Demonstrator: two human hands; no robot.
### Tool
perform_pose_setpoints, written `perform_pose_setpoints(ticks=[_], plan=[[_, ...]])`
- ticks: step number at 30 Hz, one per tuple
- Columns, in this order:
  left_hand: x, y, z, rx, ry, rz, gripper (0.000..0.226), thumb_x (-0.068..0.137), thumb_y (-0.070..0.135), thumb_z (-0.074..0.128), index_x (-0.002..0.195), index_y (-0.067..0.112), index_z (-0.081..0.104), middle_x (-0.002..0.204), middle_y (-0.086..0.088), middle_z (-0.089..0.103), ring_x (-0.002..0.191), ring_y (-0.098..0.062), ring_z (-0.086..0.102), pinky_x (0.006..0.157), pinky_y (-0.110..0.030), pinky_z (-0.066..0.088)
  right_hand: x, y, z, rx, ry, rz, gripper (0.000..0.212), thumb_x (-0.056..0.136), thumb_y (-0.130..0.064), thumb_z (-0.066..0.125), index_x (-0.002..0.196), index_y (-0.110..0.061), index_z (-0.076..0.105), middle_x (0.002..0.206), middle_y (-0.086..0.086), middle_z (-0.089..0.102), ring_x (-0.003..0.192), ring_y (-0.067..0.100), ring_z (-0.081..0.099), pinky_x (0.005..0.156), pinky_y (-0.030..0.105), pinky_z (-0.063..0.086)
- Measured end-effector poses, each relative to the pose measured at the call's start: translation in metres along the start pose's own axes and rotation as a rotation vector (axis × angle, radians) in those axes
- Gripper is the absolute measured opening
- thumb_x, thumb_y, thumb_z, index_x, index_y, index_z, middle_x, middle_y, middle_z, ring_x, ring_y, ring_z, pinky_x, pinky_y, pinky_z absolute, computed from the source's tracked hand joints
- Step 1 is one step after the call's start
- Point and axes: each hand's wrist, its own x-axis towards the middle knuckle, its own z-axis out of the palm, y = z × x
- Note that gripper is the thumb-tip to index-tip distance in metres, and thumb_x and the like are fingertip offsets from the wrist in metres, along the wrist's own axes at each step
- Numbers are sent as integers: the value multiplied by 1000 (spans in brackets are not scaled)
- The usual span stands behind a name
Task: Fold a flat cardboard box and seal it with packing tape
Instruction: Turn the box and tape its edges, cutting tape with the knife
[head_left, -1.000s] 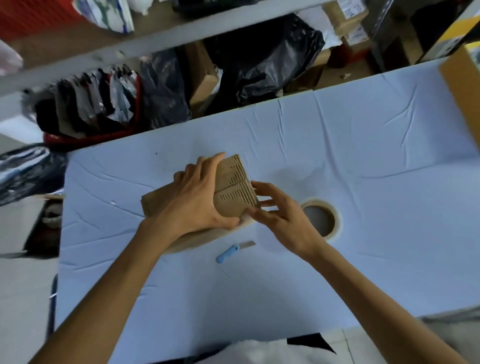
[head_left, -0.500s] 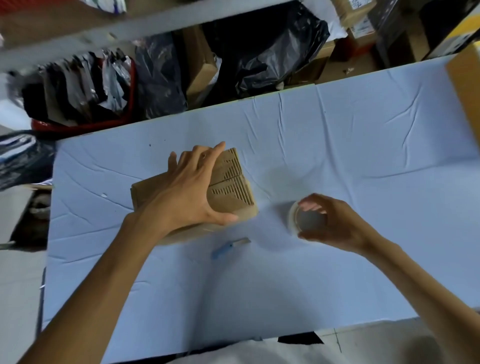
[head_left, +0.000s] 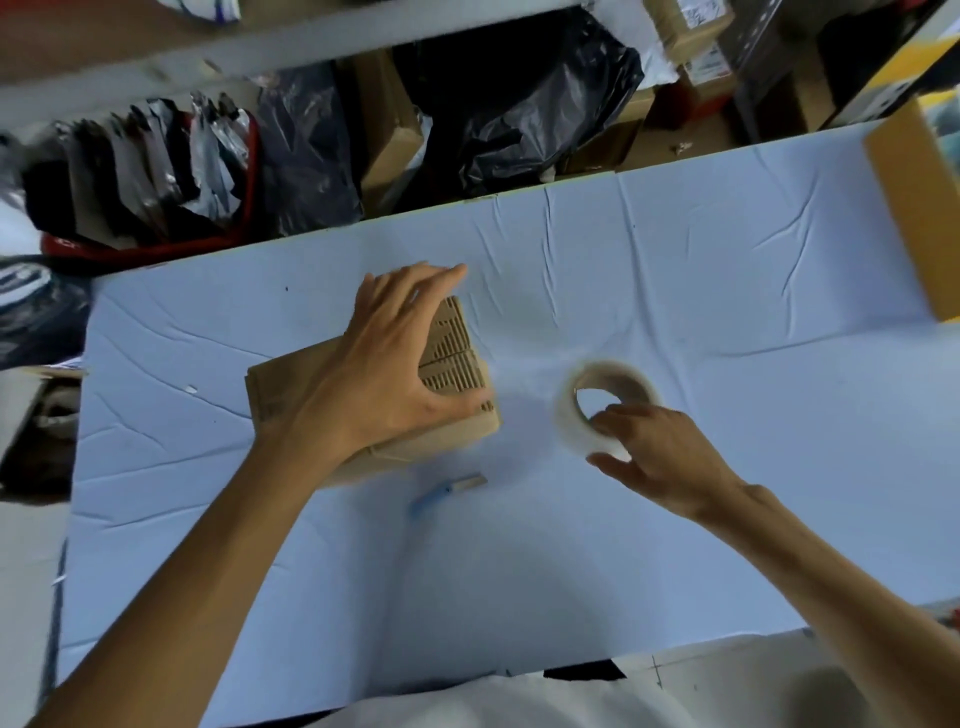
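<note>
Tabletop (head_left: 727, 312): left fingers (head_left: 415, 296) flat on box (head_left: 457, 364) (top half-hidden), right fingers (head_left: 615, 415) clamp tape roll (head_left: 569, 410).

**A packing room or stockroom**

A long worktop (head_left: 727, 291) under a creased pale-blue cloth carries packing gear: a brown cardboard box (head_left: 291, 384), a roll of clear tape (head_left: 571, 415) to its right and a small blue cutter (head_left: 441, 491) nearer. A big carton (head_left: 914, 208) stands at the right edge. Beyond the far side, goods crowd together under a shelf (head_left: 311, 47): labelled parcels (head_left: 696, 36) at far right, black plastic bags (head_left: 530, 104) in the middle, and a red basket (head_left: 156, 249) at far left, stuffed with silvery and dark packets (head_left: 156, 156).
</note>
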Motion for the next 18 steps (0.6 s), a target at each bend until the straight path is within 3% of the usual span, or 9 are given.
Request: perform_pose_setpoints(ticks=[3,6,8,10,12,15,18], plan=[[6,22,-4,-320,79,-87,70,82,49,64,141,27,34,140,9,39,125,-2,38,99,-19,34,8,-23,-53,89,239,-18,19,82,-23,71,95,-10,65,83,1,65,73,24,58,56,36,48],[10,44,-16,-724,-42,-216,60,84,53,51,138,30,38,135,10,47,117,2,51,87,-4,42,15,-46,-106,141,367,-78,17,79,-19,74,89,-10,64,78,0,63,63,19,48,52,34,46],[11,54,-21,-990,-115,-260,46,91,46,45,133,28,44,127,10,54,104,1,62,79,-6,48,17,-59,-131,138,396,-123,17,79,-18,75,89,-10,64,80,0,63,64,16,47,53,33,44],[12,61,-26,-1227,-107,-300,29,97,33,44,123,21,54,115,6,65,98,-10,69,82,-19,54,18,-68,-145,128,397,-142,17,79,-18,76,90,-10,65,84,1,66,66,17,51,56,33,45],[9,64,-32,-1301,-34,-282,24,97,25,47,115,15,59,102,2,72,96,-16,70,79,-23,56,18,-75,-152,126,387,-131,17,80,-19,76,90,-9,66,86,2,68,66,17,52,57,33,46],[4,63,-36,-1254,47,-288,29,93,24,55,114,5,61,100,-7,73,93,-17,71,75,-20,56,17,-80,-155,128,371,-117,16,80,-19,75,89,-9,66,84,3,66,64,20,51,58,36,47],[2,60,-39,-1208,146,-350,17,88,13,63,100,1,66,83,-11,72,75,-13,71,64,-18,55,17,-86,-153,104,345,-120,17,79,-19,76,90,-9,67,83,4,66,65,23,53,57,38,46]])
